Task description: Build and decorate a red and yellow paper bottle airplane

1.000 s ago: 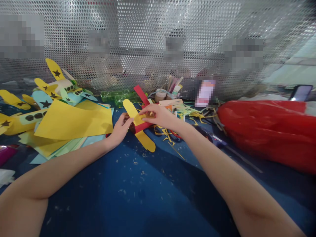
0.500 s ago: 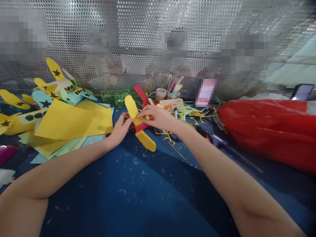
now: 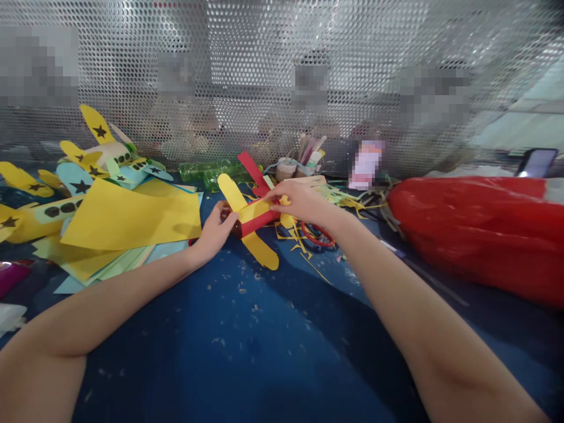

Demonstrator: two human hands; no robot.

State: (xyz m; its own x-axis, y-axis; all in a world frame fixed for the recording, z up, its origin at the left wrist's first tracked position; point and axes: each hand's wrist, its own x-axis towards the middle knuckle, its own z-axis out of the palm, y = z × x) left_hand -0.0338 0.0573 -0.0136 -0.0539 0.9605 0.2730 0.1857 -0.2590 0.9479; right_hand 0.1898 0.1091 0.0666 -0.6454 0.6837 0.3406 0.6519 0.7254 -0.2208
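Observation:
A paper plane (image 3: 251, 220) with a red body, yellow wings and a red tail fin lies on the blue table (image 3: 247, 341). My left hand (image 3: 215, 230) is closed on its nose end at the left. My right hand (image 3: 299, 202) pinches the body near the tail, fingers pressed on a small yellow paper piece (image 3: 285, 201). Red-handled scissors (image 3: 318, 235) lie just right of my right wrist, among yellow paper scraps.
Sheets of yellow paper (image 3: 132, 217) and finished planes with black stars (image 3: 106, 155) fill the left. A green bottle (image 3: 211, 171) and a cup of sticks (image 3: 304, 158) stand by the perforated metal screen (image 3: 264, 70). A red plastic bag (image 3: 476, 226) lies right; a phone (image 3: 536, 163) behind it.
My right hand has slid right along the plane's body toward the tail, uncovering more of the red body and the scissors. The left hand stays on the nose.

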